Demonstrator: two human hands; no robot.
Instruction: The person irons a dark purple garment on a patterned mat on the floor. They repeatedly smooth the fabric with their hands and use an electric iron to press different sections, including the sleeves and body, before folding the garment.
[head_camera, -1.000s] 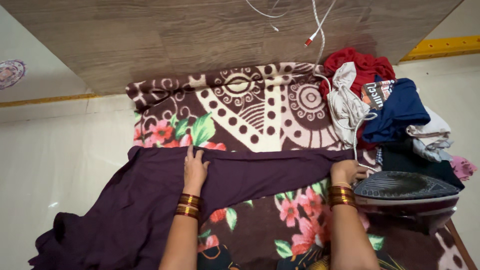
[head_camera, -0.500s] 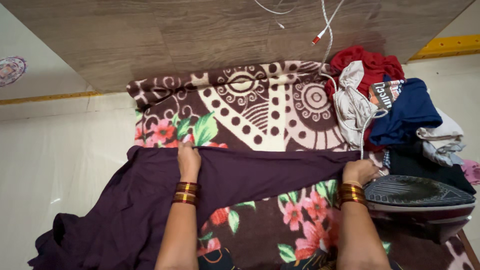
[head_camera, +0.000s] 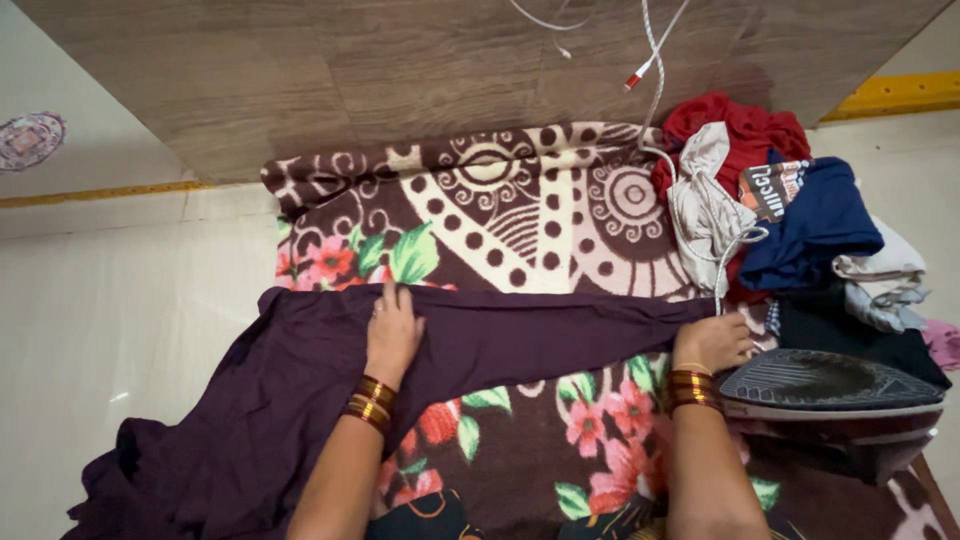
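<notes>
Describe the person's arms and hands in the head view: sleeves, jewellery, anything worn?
Both forearms are bare, no sleeves in view and no gloves. The left hand has a stack of red and gold bangles at the wrist and what looks like a thin ring on one of the fingers. The right hand has a similar red and gold bangle stack at the wrist.

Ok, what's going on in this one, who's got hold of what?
A person is spreading a dark purple garment over a floral blanket on the floor. The left hand lies flat on the cloth near its upper edge; the right hand rests on the garment's right end. An iron lies tipped beside that hand, untouched, with a pile of clothes behind it.
</notes>
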